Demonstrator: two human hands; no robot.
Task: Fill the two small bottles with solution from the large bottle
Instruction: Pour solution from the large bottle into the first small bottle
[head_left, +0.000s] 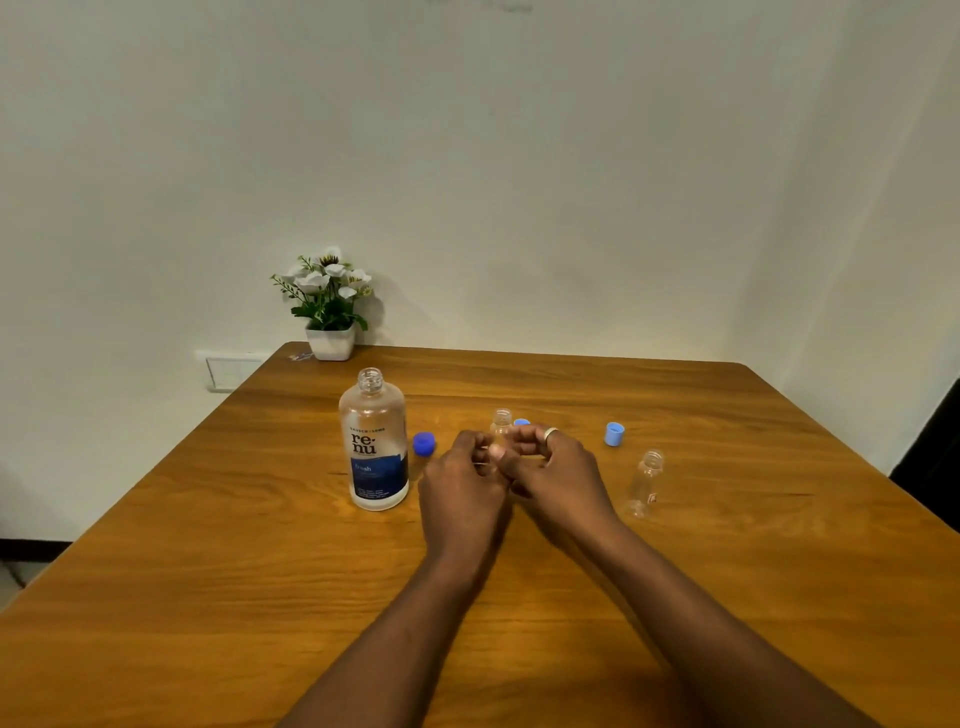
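- The big bottle (373, 441) stands uncapped on the table (208, 571), left of both hands.
- The left hand (464, 483) and right hand (558, 470) have their fingers curled around one small bottle (501, 422).
- The other small bottle (645, 483) stands open, well to the right.

A honey-brown worktop (727, 597) with darker wood-grain streaks is filling the near scene. The clear large bottle (373, 441) at left is showing a label fading from frosted white to deep blue, with dark lettering. A royal-blue cap (424, 444) is lying just right of it; a paler sky-blue cap (614, 434) is sitting farther right. White flowers with green leaves (327, 291) are standing in a white pot (330, 343) against a cream wall (519, 156).
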